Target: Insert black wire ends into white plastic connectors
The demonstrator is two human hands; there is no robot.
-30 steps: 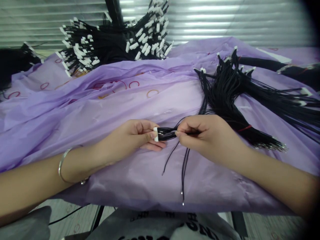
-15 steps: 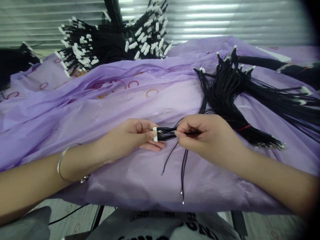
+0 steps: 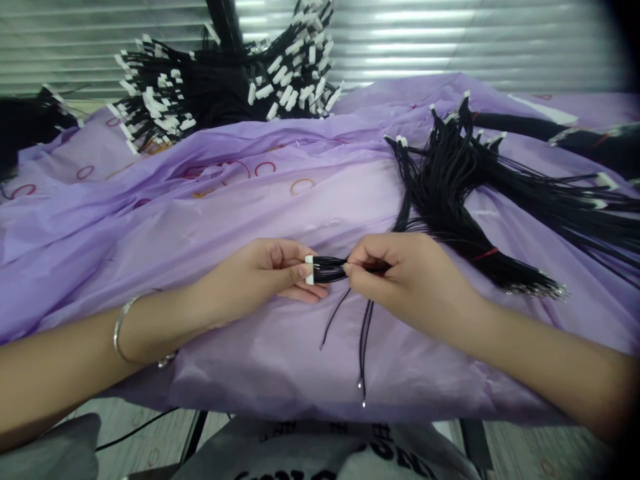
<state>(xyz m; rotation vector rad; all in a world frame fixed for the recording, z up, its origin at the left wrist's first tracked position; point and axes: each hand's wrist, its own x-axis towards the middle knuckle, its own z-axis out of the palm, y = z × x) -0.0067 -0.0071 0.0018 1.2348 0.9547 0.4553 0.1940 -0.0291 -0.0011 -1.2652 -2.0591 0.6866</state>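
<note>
Between thumb and fingers, my left hand [image 3: 280, 270] grips a small white connector housing [image 3: 309, 270]. Black wires [image 3: 330, 261] run from the housing to the right. Close by, my right hand [image 3: 395, 267] pinches wires just right of the housing; whether it holds one wire end or several is hard to make out. A few loose black wires [image 3: 364, 333] with shiny metal tips hang below my right hand over the purple sheet [image 3: 260, 360]. Other black wires pass behind my right hand toward the bundle beyond it.
A bundle of black wires [image 3: 450, 173] with a red band lies at the right, bare metal ends toward me. Behind on the left is a large heap of black cables with white connectors [image 3: 285, 93]. Rubber bands [image 3: 265, 169] lie on the sheet. Blinds [image 3: 425, 40] stand behind.
My right hand has shifted slightly left, nearer the white connector, still pinching wires. My left hand keeps its grip with almost no movement.
</note>
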